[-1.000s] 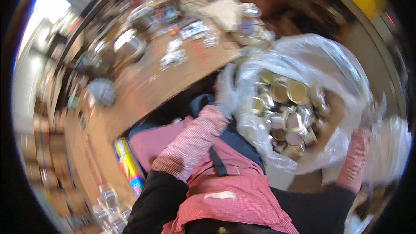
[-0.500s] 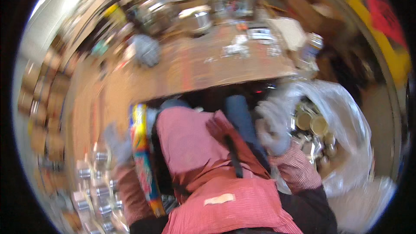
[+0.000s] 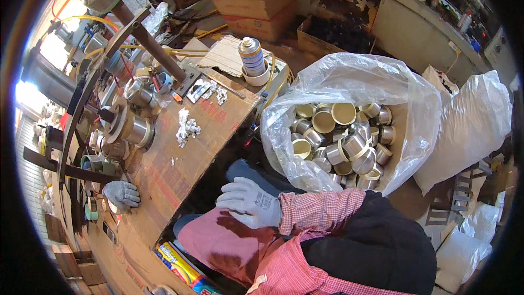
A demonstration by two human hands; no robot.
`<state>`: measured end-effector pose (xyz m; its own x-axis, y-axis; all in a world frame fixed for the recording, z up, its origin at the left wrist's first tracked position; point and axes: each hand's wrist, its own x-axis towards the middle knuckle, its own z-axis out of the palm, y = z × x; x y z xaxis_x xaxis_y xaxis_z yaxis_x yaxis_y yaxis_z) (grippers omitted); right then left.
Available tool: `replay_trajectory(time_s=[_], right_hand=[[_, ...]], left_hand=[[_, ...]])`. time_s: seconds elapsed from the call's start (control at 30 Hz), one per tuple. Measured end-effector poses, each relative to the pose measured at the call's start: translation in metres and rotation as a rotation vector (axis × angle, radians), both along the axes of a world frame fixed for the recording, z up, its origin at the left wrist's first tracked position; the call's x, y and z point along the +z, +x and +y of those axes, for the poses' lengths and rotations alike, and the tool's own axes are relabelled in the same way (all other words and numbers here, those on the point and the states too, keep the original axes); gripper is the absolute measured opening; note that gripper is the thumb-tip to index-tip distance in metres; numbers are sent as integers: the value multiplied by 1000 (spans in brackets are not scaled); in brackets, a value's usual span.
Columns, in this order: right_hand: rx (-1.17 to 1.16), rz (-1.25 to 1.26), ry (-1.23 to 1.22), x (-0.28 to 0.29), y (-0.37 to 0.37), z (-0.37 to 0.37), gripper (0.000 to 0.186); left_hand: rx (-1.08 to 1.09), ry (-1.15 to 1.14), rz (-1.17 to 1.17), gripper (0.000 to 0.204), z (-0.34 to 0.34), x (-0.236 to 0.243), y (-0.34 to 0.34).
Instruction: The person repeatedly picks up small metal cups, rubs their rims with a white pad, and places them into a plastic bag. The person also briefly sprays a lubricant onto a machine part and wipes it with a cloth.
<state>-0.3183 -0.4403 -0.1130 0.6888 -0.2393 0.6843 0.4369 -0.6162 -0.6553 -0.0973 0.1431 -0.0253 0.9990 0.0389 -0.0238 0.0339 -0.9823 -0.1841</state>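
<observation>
My right hand [image 3: 250,202], in a light grey work glove, lies on my lap over the pink apron [image 3: 229,246], fingers extended and nothing in them. A checked cuff shows at its wrist. Just to its right stands a large clear plastic bag [image 3: 349,76], its mouth spread wide. Inside are many shiny metal cups [image 3: 355,145] with cream-coloured rims or inner faces. My left hand is out of view. On the cardboard-covered bench lies a grey glove [image 3: 121,195], apparently without an arm in it. Below my lap is a yellow and blue printed package [image 3: 183,267].
On the bench [image 3: 180,158] stand a curved metal frame [image 3: 68,125], a spray can [image 3: 251,57] in a white cup, a crumpled white scrap [image 3: 187,127] and a metal cup on a spindle [image 3: 136,131]. Cardboard boxes [image 3: 254,5] are behind; a full white sack [image 3: 469,131] is at right.
The view has swung to the right, bringing the bag of cups to the middle. My right hand has gone from beside the bag to my lap. My left hand has left the picture.
</observation>
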Motion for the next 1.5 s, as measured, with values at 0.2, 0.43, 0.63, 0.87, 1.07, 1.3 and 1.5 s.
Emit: replay_trajectory(time_s=[0.2,0.43,0.63,0.87,1.07,1.3,1.5], right_hand=[[63,22,-34,7,18,1,33],[130,65,-55,10,27,16,33],[110,77,-87,11,42,8,32],[164,69,-64,37,97,-3,35],[-201,-62,51,35,230,-17,70],[-226,299,124,52,392,-37,109],[-468,60,264,73,367,-25,89]], left_hand=[[-595,-171,-247,76,-186,29,9],[-882,-135,-188,78,-337,26,42],[-726,-905,-431,75,-341,-10,40],[-308,-1549,-165,105,-321,-69,20],[-359,-1466,-178,125,-325,-60,38],[-648,-1392,-585,112,-367,-36,91],[-223,-1422,-691,98,-411,-44,182]])
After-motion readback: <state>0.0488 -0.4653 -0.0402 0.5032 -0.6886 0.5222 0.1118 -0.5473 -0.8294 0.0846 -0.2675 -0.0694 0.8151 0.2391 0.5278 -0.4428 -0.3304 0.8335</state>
